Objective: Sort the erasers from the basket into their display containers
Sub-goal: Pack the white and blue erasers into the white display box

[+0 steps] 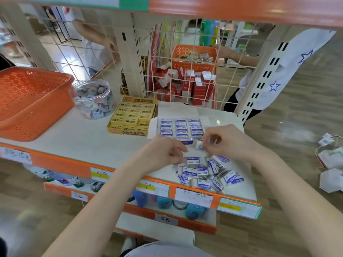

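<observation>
Right grip (224, 143): grasping one small white eraser (199, 145), pinched between thumb and fingertips and held just above the shelf (83, 138). The eraser sits at the left edge of this grip, between the two grips.

Left grip (165, 152): fingers curled downward, tips close to the held eraser. Whether it holds anything cannot be determined, as the palm side is hidden.

Loose erasers (206, 173): a scattered heap in blue-and-white sleeves, lying directly under and on the near side of both grips, at the front edge of the shelf. Some lie label up, others barcode up.

White display box (178, 111): open, flap raised, immediately beyond both grips. It holds blue-labelled erasers set in neat rows.

Yellow box (132, 117): beyond and left of the left grip, touching the white display box, filled with yellow-sleeved erasers.

Clear jar (92, 99): further left of the yellow box, filled with small mixed pieces.

Orange basket (27, 101): well to the left of the left grip, tilted, with its rim beside the jar.
</observation>
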